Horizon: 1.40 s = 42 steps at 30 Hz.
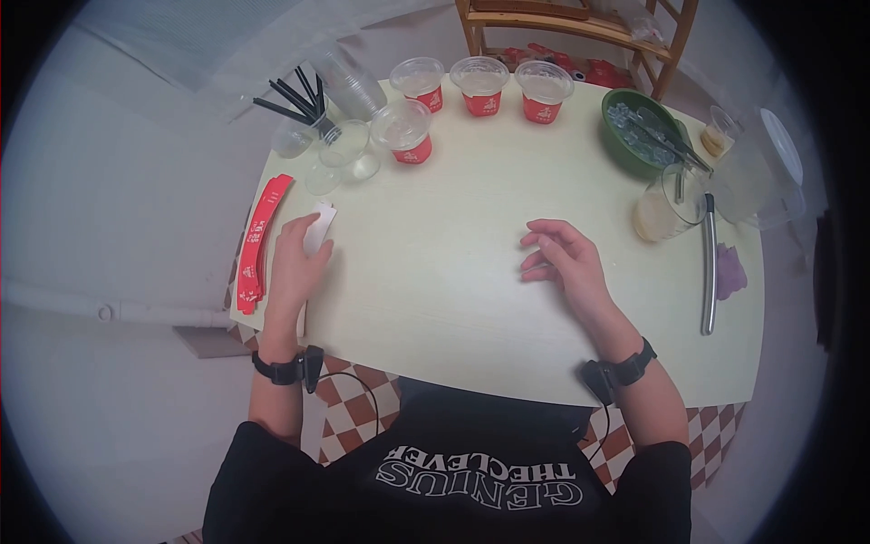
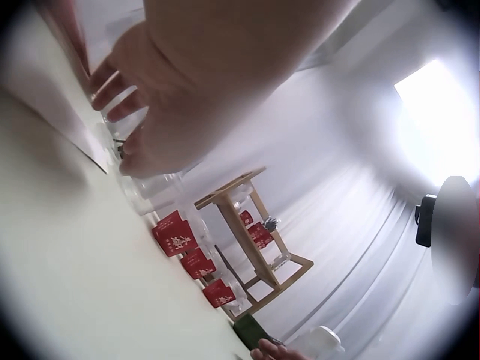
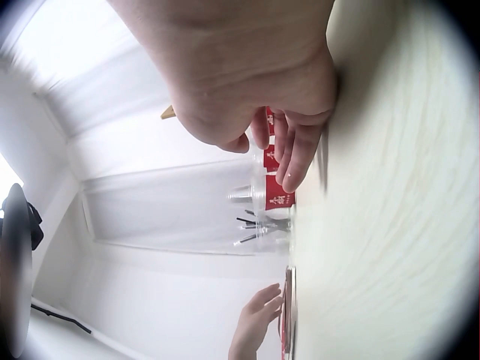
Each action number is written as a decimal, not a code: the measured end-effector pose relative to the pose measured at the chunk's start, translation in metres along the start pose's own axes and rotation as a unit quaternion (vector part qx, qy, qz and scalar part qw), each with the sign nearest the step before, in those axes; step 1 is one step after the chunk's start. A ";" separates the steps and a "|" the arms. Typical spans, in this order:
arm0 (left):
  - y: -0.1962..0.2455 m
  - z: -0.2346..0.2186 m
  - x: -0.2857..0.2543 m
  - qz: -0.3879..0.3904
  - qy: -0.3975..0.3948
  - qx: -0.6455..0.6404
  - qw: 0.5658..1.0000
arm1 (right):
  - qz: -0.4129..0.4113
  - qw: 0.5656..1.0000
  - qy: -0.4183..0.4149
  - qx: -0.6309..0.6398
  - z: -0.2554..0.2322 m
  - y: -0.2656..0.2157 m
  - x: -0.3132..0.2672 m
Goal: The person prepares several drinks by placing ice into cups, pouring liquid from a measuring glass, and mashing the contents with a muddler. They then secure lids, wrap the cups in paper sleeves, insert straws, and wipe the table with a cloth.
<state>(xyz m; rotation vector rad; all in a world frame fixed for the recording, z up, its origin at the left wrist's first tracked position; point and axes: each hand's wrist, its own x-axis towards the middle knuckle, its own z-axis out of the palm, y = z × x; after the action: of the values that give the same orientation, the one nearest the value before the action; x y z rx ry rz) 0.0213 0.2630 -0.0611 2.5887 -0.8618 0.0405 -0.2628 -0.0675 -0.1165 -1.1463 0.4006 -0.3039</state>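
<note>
My left hand (image 1: 297,263) hovers at the table's left side, fingers loosely bent and holding nothing, over a white card or paper strip (image 1: 320,227). Just left of that hand lies a stack of red printed sleeves (image 1: 261,240). In the head view my right hand (image 1: 569,263) is at the right of the table's middle, fingers relaxed and slightly curled, with nothing in them; in the right wrist view its side (image 3: 300,90) is close to the table top. Whether it touches, I cannot tell.
Several clear cups with red sleeves (image 1: 481,102) stand along the back. Stacked cups (image 1: 349,86) and black straws (image 1: 304,102) are back left. At the right are a green bowl of ice (image 1: 616,150), a glass pitcher (image 1: 654,218), a metal tool (image 1: 710,281) and a purple cloth (image 1: 730,272).
</note>
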 end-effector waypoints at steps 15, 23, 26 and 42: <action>0.009 0.084 0.145 -0.098 0.112 -0.277 0.949 | -0.005 1.000 -0.004 -0.007 0.000 0.002 0.000; 0.047 0.091 0.094 -0.129 0.189 -0.384 0.895 | -0.012 1.000 -0.017 -0.017 0.000 0.004 0.000; 0.061 0.100 0.082 -0.121 0.130 -0.403 0.898 | -0.009 1.000 -0.018 -0.020 0.002 0.001 -0.002; 0.112 0.143 0.139 -0.019 0.153 -0.381 0.911 | -0.014 0.999 -0.032 -0.021 -0.001 0.002 -0.002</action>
<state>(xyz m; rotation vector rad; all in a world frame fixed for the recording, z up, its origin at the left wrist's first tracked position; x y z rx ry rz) 0.0547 0.0471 -0.1287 1.7974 -0.5551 0.0785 -0.2647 -0.0666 -0.1180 -1.2004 0.3363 -0.2835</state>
